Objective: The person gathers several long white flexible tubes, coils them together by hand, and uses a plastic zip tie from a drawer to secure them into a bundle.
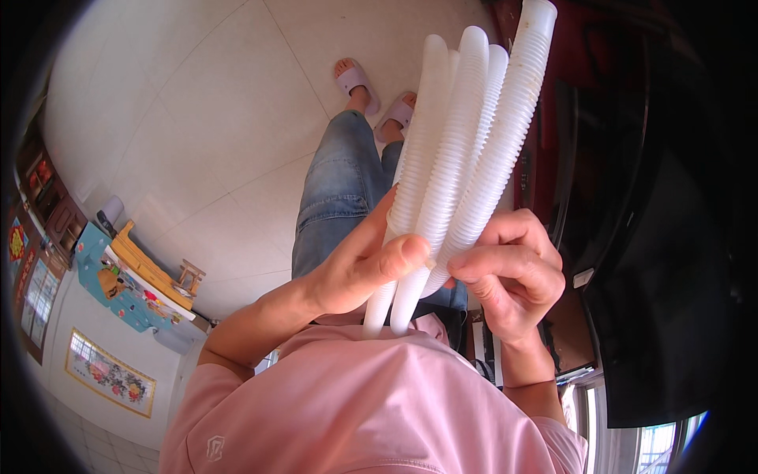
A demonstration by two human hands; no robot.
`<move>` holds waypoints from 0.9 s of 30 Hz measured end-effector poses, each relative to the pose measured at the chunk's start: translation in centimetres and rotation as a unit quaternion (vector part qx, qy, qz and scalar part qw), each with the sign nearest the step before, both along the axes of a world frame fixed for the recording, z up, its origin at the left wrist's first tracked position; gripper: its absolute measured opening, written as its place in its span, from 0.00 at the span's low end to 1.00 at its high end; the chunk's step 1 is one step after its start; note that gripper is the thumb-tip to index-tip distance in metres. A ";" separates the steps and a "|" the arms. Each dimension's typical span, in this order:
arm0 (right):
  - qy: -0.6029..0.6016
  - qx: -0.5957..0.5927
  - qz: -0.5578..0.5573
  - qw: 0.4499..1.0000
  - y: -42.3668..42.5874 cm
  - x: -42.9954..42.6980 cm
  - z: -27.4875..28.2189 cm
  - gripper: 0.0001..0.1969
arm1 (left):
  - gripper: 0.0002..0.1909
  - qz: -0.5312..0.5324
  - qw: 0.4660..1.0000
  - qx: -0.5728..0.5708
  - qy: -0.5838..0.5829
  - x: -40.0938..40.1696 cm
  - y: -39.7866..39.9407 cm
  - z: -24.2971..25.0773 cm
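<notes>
A white corrugated plastic hose (448, 157), folded into several side-by-side lengths, stands upright before my chest. Around its lower part my left hand (361, 266) is closed, thumb across the front. One smooth cuffed end of the hose tilts up to the far right, with small brownish spots on its ribs. My right hand (521, 278) has its fingers bent against the right side of the bundle, gripping the outer length low down; some fingertips are hidden behind it. A tiny beige bit shows by my left thumb, too small to identify. Two bends of the hose reach down to my pink shirt.
Pale floor tiles (237, 118) spread below, with my slippers (357, 83) on them. Close on the right stands a large glossy black panel (657, 266). Away to the left are a yellow wooden bench (148, 266), a small wooden stool (190, 276) and a framed flower picture (111, 372).
</notes>
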State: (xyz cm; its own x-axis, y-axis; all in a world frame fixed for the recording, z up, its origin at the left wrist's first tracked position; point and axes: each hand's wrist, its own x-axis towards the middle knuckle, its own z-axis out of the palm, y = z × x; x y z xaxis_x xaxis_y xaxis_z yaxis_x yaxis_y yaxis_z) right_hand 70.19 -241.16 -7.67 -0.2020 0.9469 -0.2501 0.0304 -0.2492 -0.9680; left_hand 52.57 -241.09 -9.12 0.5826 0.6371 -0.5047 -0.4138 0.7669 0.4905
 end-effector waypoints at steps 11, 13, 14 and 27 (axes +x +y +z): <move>-0.001 0.062 -0.024 0.998 -0.2 -0.2 -0.4 0.10 | 0.29 0.014 0.998 -0.016 0.056 0.4 -0.4 -0.6; -0.010 0.100 -0.014 0.995 -0.4 -0.3 -0.5 0.11 | 0.28 -0.002 0.998 -0.021 0.054 0.1 -0.2 -0.4; -0.020 0.123 -0.014 0.992 -0.4 -0.4 -0.6 0.11 | 0.28 -0.018 0.998 -0.026 0.053 0.0 -0.1 -0.3; -0.087 0.008 -0.082 0.993 -0.9 0.5 -3.2 0.05 | 0.23 0.056 0.992 -0.085 0.074 1.1 -0.1 -2.2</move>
State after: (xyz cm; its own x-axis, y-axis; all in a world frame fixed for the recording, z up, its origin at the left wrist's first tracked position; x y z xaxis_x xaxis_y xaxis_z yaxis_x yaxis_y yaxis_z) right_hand 70.69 -242.08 -10.83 -0.0001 0.9674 -0.2533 0.1575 -0.2501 -0.9553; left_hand 53.63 -241.21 -11.29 0.4240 0.5922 -0.6852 -0.4342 0.7969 0.4200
